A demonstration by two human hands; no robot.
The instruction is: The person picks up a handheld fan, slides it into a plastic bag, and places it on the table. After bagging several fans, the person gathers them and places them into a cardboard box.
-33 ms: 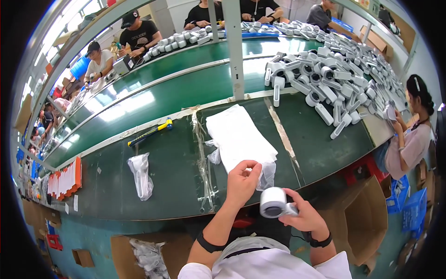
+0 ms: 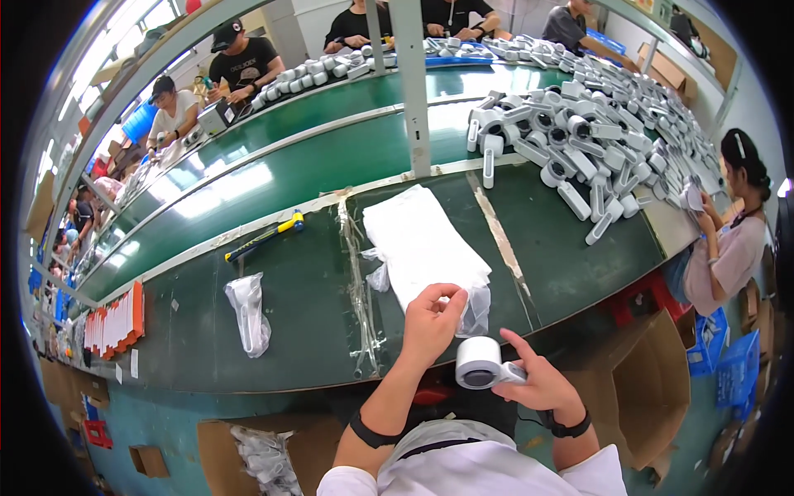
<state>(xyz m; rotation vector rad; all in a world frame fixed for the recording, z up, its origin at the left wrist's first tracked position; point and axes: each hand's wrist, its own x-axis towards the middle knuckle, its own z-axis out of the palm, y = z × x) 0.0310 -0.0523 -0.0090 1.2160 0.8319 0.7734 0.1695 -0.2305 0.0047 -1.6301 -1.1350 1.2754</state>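
Observation:
My right hand (image 2: 542, 379) grips the short handle of a white handheld device with a round head (image 2: 478, 362). A dark ring shows on the head's near face, and my index finger points away from it. My left hand (image 2: 432, 324) is closed in a pinch at the near edge of a stack of white sheets or bags (image 2: 426, 240). Beside those fingertips a clear plastic bag (image 2: 474, 312) hangs over the table edge; the pinch seems to be on it, though the contact is partly hidden.
A bagged device (image 2: 248, 314) and a yellow-black hammer (image 2: 265, 236) lie to the left, near orange boxes (image 2: 116, 321). White devices (image 2: 571, 149) pile up at the right, beside a co-worker (image 2: 728, 240). Cardboard boxes (image 2: 653, 388) stand below; a green conveyor (image 2: 314, 165) runs behind.
The device in my right hand has shifted slightly left and turned, showing more of its ringed face. My right index finger has lifted away from the head. My left hand stays in place.

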